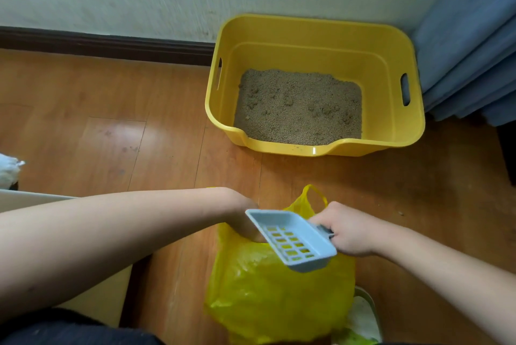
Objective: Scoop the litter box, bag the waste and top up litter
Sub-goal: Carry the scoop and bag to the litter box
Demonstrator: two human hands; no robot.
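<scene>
A yellow litter box [391,132] stands on the floor against the wall, its bottom covered with brown litter [298,107] that has several clumps. Nearer to me lies a yellow plastic bag [276,291]. My right hand [351,228] grips the handle of a pale blue slotted scoop [293,238], which hangs empty over the bag's mouth. My left hand [245,219] reaches down at the bag's upper edge; the scoop and the bag hide its fingers, so its grip does not show.
Wooden floor [117,143] lies all round, with a dark skirting board along the white wall. Blue curtain folds [472,51] hang right of the box. A pale board edge [33,199] sits at the left, and a white object [363,319] behind the bag.
</scene>
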